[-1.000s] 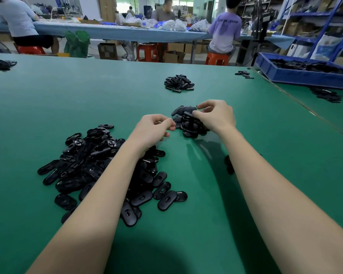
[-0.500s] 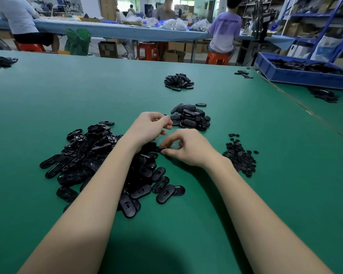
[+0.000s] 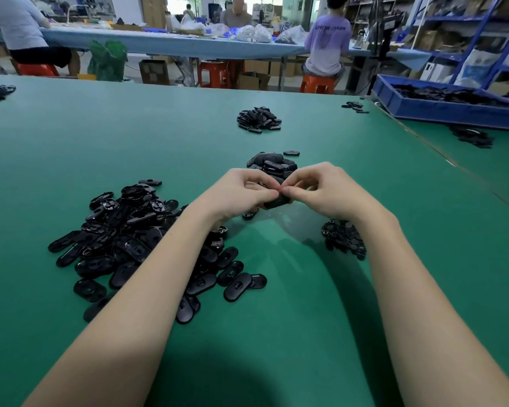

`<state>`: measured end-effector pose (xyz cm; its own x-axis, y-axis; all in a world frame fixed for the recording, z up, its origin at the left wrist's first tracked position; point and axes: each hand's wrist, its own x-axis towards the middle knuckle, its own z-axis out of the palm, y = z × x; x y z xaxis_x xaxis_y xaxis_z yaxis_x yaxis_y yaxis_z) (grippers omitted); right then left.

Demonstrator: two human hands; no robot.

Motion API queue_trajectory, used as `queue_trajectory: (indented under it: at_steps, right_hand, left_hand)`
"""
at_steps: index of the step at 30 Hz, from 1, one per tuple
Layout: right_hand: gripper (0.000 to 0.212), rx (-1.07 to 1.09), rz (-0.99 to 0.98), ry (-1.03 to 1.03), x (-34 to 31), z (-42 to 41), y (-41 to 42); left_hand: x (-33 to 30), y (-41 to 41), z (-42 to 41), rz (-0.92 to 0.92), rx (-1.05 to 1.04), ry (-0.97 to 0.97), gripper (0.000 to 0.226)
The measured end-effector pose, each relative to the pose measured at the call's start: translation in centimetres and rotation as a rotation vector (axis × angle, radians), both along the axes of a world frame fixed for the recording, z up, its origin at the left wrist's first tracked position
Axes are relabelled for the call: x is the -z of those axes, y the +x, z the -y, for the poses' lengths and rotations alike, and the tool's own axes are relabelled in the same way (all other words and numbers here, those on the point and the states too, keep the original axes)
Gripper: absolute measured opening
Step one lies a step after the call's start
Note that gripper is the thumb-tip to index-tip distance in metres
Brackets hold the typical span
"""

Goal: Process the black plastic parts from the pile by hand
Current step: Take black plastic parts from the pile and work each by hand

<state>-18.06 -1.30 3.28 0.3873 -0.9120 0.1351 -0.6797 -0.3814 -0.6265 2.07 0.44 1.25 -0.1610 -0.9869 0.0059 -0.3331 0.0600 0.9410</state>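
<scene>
Both hands up over tabletop [image 3: 71, 148], working one black part [image 3: 276, 202] between them. Left hand [image 3: 241, 192] & right hand [image 3: 321, 189] each pinch it, thumbs and forefingers meeting at its top edge; rest of part mostly hidden, only lower end shows. Held just above the surface, between the raw pile [image 3: 135, 239] on the left and the done heap [image 3: 272, 164] right behind the hands.

Doing it well, imo: keep grip at the edges, thumbs close together so force goes into the bit being snapped/pushed out, not into bending the shell. Can't tell exactly what's being removed. Small round pieces [image 3: 343, 237] near right wrist look like the offcuts, so drop scrap there, shell onto done heap.

Counts:
- hands: 2, both gripping same part
- parts in hand: 1
- raw pile: 1, dozens of ovals, too overlapped to count
- done heap: 1, plus 1 stray oval [image 3: 291, 153] just beside it
- far heap [image 3: 259, 120]: 1
- scrap heap: 1
- blue bin [image 3: 441, 108]: 1, far right, black parts inside
</scene>
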Motion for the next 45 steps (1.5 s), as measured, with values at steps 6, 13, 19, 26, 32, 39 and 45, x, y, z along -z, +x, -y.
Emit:
queue_trajectory:
  at_steps: [6, 13, 19, 26, 32, 39, 45]
  right_hand:
    - [0.007, 0.181, -0.261, 0.141, -1.3, 0.4, -2.6]
    - [0.013, 0.218, -0.469, 0.343, -0.9, 0.1, -4.3]
    - [0.02, 0.28, -0.475, 0.325, -0.3, 0.1, -3.6]
    - [0.017, 0.223, -0.455, 0.313, -0.3, -0.1, -3.6]
    - [0.014, 0.237, -0.438, 0.277, -0.1, -0.1, -3.8]
    - [0.013, 0.19, -0.416, 0.29, -0.4, 0.0, -3.7]
    - [0.019, 0.092, -0.407, 0.347, -0.8, -0.4, -3.1]
  left_hand:
    - [0.2, -1.1, -0.2, -0.079, -0.088, 0.047, 0.015]
    - [0.5, -1.8, -0.5, -0.162, -0.124, 0.095, 0.029]
    - [0.8, -1.7, -0.5, -0.256, -0.123, 0.134, 0.029]
    - [0.8, -1.5, -0.4, -0.307, -0.119, 0.154, 0.02]
    - [0.9, -1.4, -0.2, -0.217, -0.134, 0.108, 0.02]
    - [1.1, -1.4, -0.1, -0.196, -0.134, 0.09, 0.02]
    - [1.3, -1.3, -0.1, -0.141, -0.104, 0.032, 0.017]
